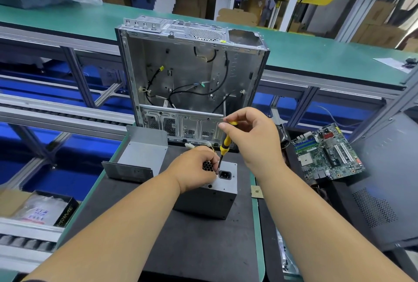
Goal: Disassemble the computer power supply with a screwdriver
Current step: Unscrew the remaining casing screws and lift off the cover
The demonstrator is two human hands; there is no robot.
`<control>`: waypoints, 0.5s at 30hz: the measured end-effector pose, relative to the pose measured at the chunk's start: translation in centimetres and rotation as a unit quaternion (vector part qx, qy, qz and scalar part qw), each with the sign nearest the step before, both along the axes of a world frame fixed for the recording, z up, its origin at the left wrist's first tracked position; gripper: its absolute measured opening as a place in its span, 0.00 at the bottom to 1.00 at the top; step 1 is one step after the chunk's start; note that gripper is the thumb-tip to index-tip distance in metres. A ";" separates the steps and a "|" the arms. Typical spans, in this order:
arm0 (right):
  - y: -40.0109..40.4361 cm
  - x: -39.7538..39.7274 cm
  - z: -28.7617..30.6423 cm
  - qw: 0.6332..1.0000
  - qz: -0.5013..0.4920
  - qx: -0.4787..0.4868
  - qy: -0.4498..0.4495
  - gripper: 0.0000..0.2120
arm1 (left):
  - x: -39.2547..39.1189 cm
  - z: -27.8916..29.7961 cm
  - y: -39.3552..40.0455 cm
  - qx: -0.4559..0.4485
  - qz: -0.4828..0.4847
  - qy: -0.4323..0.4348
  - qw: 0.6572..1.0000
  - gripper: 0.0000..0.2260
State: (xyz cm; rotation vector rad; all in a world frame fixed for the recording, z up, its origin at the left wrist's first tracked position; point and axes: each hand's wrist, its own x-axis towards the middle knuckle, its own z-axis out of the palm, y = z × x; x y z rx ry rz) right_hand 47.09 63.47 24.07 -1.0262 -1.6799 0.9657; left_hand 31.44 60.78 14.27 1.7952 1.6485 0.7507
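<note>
the power supply [217,187] stood on the dark mat [203,247] before the empty case [187,73]. the left hand [194,168] gripped it; the right hand [251,132] pinched the screwdriver [225,146], tip beside the socket. step in hand: loosening a rear-panel screw; next, likely steady turning while keeping the shaft upright.

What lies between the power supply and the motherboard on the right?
In the head view, between the power supply and the motherboard lie a small square chip and the right forearm.

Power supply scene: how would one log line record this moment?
right hand: turning screwdriver | left hand: steadying shaft | tip: on power supply by socket
</note>
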 end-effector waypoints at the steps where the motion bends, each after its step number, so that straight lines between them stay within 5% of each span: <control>1: 0.0 -0.1 0.0 1.000 0.001 -0.002 0.003 0.05 | 0.0 0.0 0.0 0.002 -0.001 0.002 1.000 0.08; 15: 0.5 -0.6 -0.2 0.998 -0.001 0.055 -0.034 0.10 | -0.1 0.1 0.0 0.000 -0.006 0.000 1.000 0.12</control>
